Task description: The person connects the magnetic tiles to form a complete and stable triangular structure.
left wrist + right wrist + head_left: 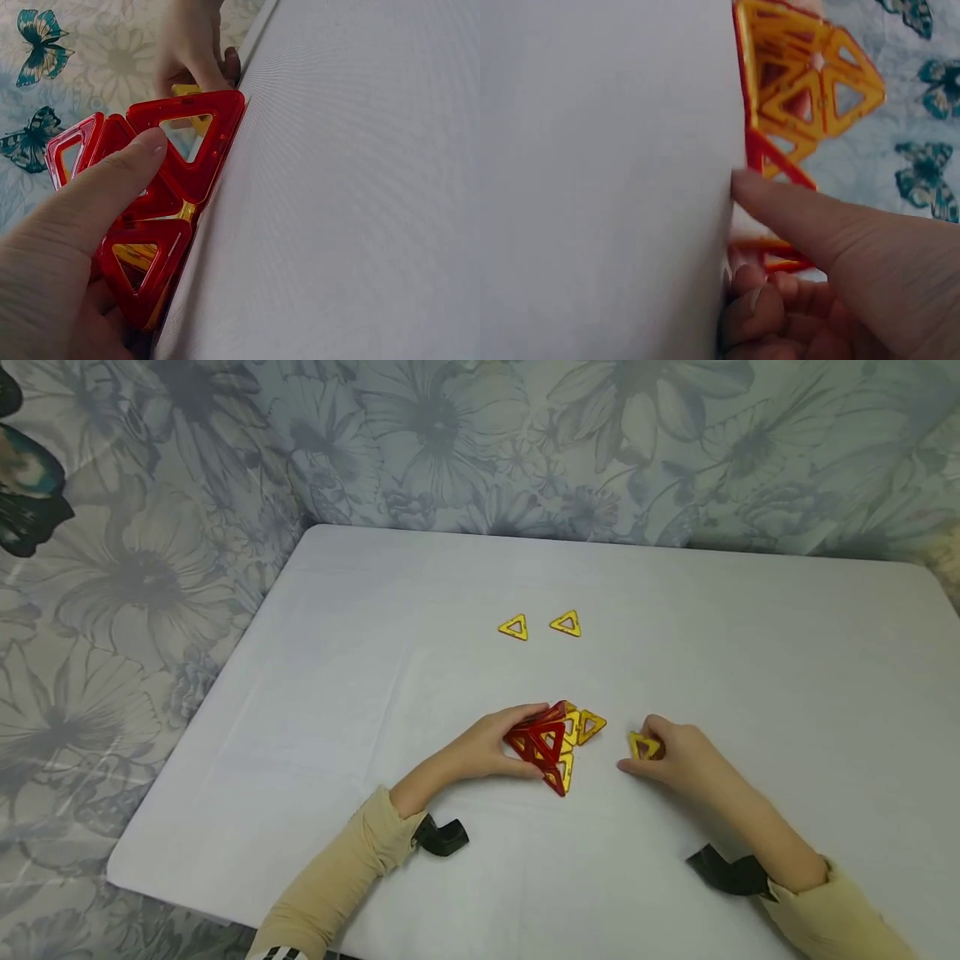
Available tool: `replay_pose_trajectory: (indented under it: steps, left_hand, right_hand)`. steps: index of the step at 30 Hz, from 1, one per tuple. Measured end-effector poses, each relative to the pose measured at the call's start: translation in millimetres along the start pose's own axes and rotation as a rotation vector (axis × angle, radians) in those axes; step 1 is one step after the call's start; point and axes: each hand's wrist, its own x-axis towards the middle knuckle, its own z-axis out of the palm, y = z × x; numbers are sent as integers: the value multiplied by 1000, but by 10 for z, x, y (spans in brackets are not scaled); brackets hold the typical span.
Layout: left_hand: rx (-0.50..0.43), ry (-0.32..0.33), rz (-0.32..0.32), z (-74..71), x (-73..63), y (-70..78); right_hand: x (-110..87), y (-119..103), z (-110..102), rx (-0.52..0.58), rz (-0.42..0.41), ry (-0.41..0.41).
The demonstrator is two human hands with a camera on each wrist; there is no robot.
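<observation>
My left hand grips the left side of a structure of red and yellow triangular magnetic tiles on the white table. In the left wrist view the thumb lies across its red tiles; part of that hand is hidden behind them. The right wrist view shows the structure's yellow side. To its right, my right hand holds a loose yellow triangular tile between thumb and fingers, apart from the structure. Part of this tile is covered by the fingers.
Beyond the structure, two yellow triangular tiles lie apart on the white table. Floral fabric borders the table's far and left edges. Black straps hang at both wrists.
</observation>
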Motion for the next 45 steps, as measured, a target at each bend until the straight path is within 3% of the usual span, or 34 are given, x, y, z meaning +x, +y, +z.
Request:
replay_pose_trajectory:
  steps: [4,12,18,21,27,30,38,45]
  left_hand:
    - [6,1,-4,-3,3,-6]
    - [-3,3,1,-9,0,2]
    - [3,7,9,-2,-5,-18]
    - [6,7,6,-2,-9,-20]
    - [8,-2,-7,0,-12,-23]
    - [6,-1,-3,1,-6,-21]
    - [-4,-6,-8,-2,-4,-17]
    - [3,-6,0,-16,-4,-4]
  right_hand:
    - [-45,-103,60,-30,-42,-12]
    - [-54,-143,83,-57,-18,5]
    - [-27,-145,80,-85,-78,10]
    - [-42,-173,84,-56,-123,-35]
    - [-76,-218,147,104,-331,-132]
    - [-88,-236,168,146,-382,-153]
    - [-74,-278,268,210,-358,-138]
    - [-76,-304,312,186,-288,-111]
